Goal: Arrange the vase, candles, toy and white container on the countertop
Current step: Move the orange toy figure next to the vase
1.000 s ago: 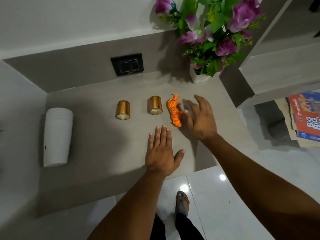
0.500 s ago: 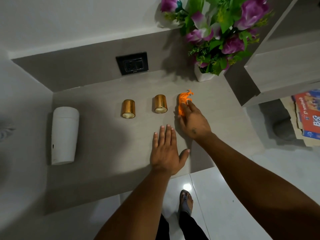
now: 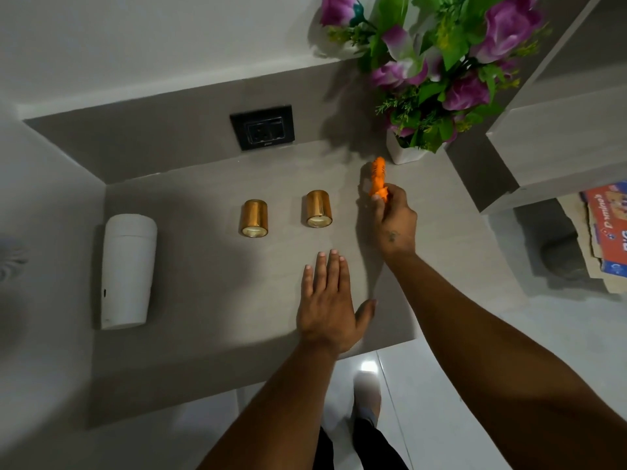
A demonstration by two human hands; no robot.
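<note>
Two gold candles (image 3: 254, 218) (image 3: 319, 209), one orange toy (image 3: 378, 179), one white container (image 3: 127, 269), one flower vase (image 3: 405, 154), one wall socket (image 3: 262, 127)

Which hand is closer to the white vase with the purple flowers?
The right hand. It holds the orange toy just in front of the vase. The left hand lies flat on the countertop, farther away.

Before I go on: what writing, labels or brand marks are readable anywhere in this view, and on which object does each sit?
Red and blue printed cardboard box on the floor at the right edge: large white lettering, upside down and cut off by the frame, not readable with confidence.
Black wall socket plate: a tiny mark on its lower edge, too small to read.
Tall white cylindrical container, two gold candles, orange toy tiger, white vase: no visible text.
</note>
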